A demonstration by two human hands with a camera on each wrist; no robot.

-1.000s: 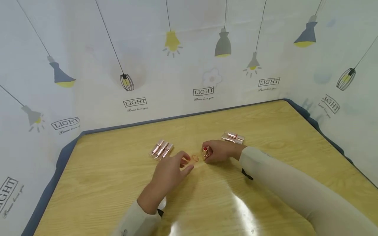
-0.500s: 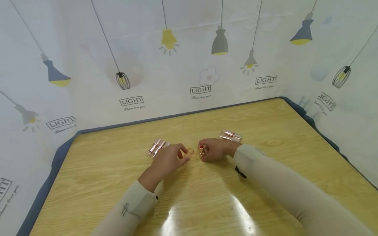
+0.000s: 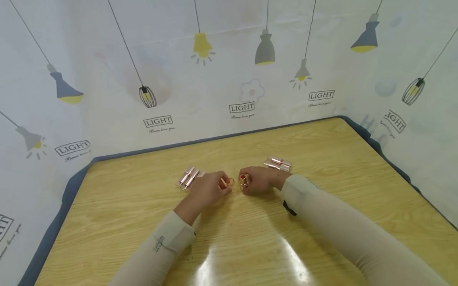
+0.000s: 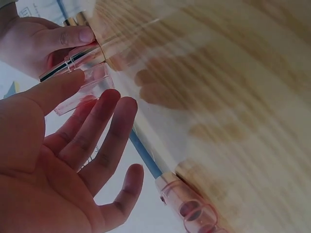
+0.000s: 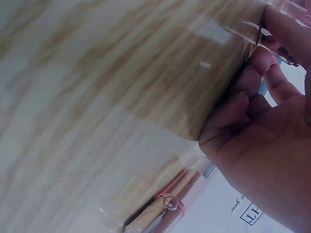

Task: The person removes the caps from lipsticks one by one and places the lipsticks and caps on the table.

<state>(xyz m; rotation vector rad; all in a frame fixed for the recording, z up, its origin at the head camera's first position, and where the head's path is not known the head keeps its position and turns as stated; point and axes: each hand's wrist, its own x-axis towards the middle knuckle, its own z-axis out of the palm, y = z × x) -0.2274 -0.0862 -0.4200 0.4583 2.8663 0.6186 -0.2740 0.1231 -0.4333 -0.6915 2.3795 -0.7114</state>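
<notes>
My right hand [image 3: 260, 179] grips an upright gold lipstick [image 3: 243, 180] by its sides, red showing at its top. Just left of it stands a clear lipstick cap [image 3: 231, 182]. The thumb and fingers of my left hand [image 3: 204, 190] pinch this cap. In the left wrist view the transparent cap [image 4: 101, 76] lies between thumb and fingers, close to the gold tube [image 4: 83, 59]; the other fingers are loosely bent. The right wrist view shows the right hand [image 5: 272, 131] with its lower fingers curled against the table; the lipstick is mostly out of that frame.
Rose-gold lipsticks [image 3: 189, 177] lie side by side behind my left hand, partly covered by it. Another group of lipsticks [image 3: 278, 163] lies beyond the right wrist. The wood-grain table [image 3: 243, 238] meets a lamp-printed cloth [image 3: 200, 91] along its back and sides.
My left hand's fingers have closed from a wide spread onto the clear cap. The right hand keeps holding the lipstick. The head view has shifted slightly.
</notes>
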